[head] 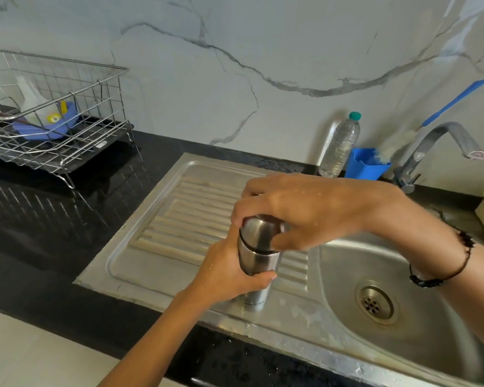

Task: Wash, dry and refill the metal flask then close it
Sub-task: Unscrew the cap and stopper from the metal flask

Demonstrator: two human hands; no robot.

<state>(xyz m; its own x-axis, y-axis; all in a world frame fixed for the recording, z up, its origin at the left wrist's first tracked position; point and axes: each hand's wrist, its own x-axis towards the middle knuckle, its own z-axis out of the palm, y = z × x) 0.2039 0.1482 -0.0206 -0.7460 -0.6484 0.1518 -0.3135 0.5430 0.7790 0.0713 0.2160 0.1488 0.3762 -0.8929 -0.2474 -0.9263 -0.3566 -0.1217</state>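
From the head camera, the metal flask point(259, 263) stands upright on the ribbed drainboard point(179, 219) of the steel sink point(347, 275). The left hand point(229, 272) wraps around its body. The right hand point(299, 210) curls over the flask's cap point(259, 233), fingers gripping it. A water bottle point(340, 146) and blue holder point(365, 164) stand behind, on the black table point(39, 219).

flask point(259, 256) on drainboard point(162, 247), basin point(419, 275) right, rack point(51, 121) far left.
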